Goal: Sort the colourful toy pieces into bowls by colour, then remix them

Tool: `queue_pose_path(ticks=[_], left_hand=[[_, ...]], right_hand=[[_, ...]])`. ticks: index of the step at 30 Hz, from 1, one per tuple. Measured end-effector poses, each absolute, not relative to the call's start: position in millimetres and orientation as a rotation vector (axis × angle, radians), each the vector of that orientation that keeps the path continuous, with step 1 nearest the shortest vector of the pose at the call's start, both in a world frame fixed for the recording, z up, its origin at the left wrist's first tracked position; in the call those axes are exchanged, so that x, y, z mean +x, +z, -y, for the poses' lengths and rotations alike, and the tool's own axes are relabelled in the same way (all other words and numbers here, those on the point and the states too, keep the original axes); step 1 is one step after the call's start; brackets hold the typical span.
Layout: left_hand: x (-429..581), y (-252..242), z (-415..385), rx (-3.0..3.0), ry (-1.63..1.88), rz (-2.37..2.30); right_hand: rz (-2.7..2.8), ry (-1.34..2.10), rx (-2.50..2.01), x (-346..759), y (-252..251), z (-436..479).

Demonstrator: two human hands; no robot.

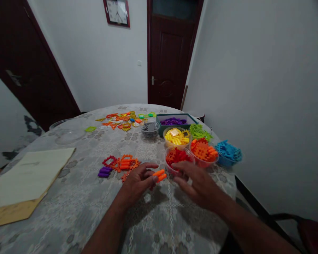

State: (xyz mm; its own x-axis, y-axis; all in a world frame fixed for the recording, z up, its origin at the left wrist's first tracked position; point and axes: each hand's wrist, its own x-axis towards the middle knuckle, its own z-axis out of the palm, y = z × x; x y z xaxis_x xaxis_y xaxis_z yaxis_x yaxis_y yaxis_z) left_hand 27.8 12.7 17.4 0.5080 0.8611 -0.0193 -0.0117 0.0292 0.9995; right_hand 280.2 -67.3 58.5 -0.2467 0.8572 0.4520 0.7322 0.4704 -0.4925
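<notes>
My left hand [139, 180] rests over the patterned tablecloth and pinches two small orange plastic pieces [159, 175] at its fingertips. My right hand [195, 181] hovers close beside them with fingers stretched out, its fingertips at the near rim of a clear bowl of red pieces [179, 156]. A joined cluster of orange and red pieces [122, 163] and a few purple pieces [104, 172] lie just beyond my left hand.
Bowls of yellow [177, 136], orange [204, 151], blue [228, 151] and dark pieces [149, 127], loose green pieces [199, 132] and a teal box of purple ones [173, 121] stand at the right. Loose pieces [123, 120] lie farther back. Paper on cardboard [26, 180] lies left.
</notes>
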Motion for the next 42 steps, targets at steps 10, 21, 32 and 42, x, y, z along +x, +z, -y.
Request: queue_pose_path(ticks=[10, 21, 32, 42], left_hand=[[33.2, 16.0, -5.3, 1.408, 0.647, -0.712], [36.5, 18.5, -9.1, 1.415, 0.818, -0.910], [29.4, 22.7, -16.0, 1.421, 1.144, -1.141], [-19.5, 16.5, -42.4, 1.076, 1.854, -1.510]], right_hand=[[1.541, 0.793, -1.307, 230.2, 32.9, 89.5], [1.380, 0.040, -1.678, 336.7, 56.8, 55.7], [1.768, -0.325, -1.832, 368.2, 47.3, 14.3], [1.584, -0.356, -1.384, 310.2, 53.9, 57.6]])
